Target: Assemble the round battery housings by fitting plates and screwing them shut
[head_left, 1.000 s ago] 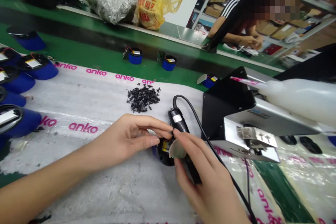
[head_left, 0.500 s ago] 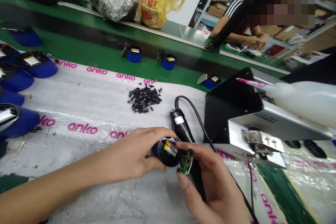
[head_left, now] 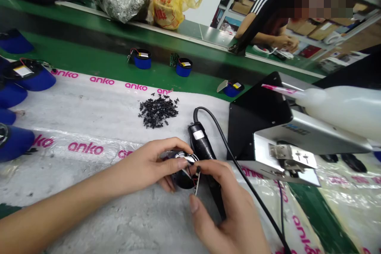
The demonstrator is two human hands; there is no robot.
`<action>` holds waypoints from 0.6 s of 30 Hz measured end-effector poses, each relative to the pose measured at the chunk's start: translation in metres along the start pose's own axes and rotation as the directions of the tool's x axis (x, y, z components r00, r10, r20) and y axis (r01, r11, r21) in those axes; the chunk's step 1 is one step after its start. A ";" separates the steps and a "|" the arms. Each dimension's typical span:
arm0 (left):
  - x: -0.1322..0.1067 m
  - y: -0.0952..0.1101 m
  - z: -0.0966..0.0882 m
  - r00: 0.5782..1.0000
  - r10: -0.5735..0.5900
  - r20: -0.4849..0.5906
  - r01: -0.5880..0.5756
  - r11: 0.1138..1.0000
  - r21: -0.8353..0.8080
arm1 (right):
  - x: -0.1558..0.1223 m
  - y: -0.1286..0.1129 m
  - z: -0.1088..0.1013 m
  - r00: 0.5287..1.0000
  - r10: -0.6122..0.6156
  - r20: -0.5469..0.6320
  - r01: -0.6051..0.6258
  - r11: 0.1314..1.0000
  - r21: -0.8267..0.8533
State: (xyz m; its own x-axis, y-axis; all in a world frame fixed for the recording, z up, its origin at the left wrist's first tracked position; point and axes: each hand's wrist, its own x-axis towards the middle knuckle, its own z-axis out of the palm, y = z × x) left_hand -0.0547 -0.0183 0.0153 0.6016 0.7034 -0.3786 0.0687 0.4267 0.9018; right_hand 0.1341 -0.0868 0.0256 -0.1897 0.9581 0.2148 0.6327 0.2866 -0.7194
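Note:
Low in the middle of the head view, my left hand [head_left: 151, 162] is closed on a round dark housing [head_left: 182, 179], its thumb laid across the top near a white and silvery part. The battery seen in it before is mostly covered. My right hand [head_left: 232, 206] pinches a small circuit board [head_left: 197, 180] at the housing's right side, turned nearly edge-on. Thin wires run between board and housing. A black corded power screwdriver [head_left: 204, 143] lies just behind my right hand, partly hidden by it.
Small black pieces [head_left: 157, 111] lie heaped on the white mat. Blue housings with batteries [head_left: 35, 75] crowd the left; several more stand on the green belt [head_left: 104, 61]. A metal-and-black machine [head_left: 268, 127] and a white squeeze bottle [head_left: 339, 107] occupy the right. A co-worker [head_left: 276, 35] sits opposite.
My left thumb has moved over the top of the housing. My right hand has shifted left and turned the board from face-on to nearly edge-on. The whole view has shifted slightly.

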 end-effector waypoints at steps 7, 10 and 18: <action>0.006 -0.004 0.011 0.992 0.026 -0.127 -0.019 0.998 0.056 | -0.002 -0.003 0.003 1.000 0.001 -0.024 -0.003 0.996 -0.089; 0.007 -0.004 0.016 0.984 0.050 -0.173 -0.031 0.993 0.115 | -0.003 -0.003 0.004 0.999 -0.024 -0.046 0.017 0.991 -0.133; 0.006 -0.008 0.019 0.978 0.081 -0.191 -0.058 0.991 0.120 | 0.009 0.000 -0.012 0.986 -0.125 0.111 0.149 0.960 -0.237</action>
State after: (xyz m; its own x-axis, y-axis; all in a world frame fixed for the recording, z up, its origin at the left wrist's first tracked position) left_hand -0.0362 -0.0281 0.0096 0.4419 0.8311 -0.3376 0.1284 0.3138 0.9408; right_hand 0.1411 -0.0782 0.0351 -0.3493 0.9086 0.2289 0.7574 0.4176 -0.5019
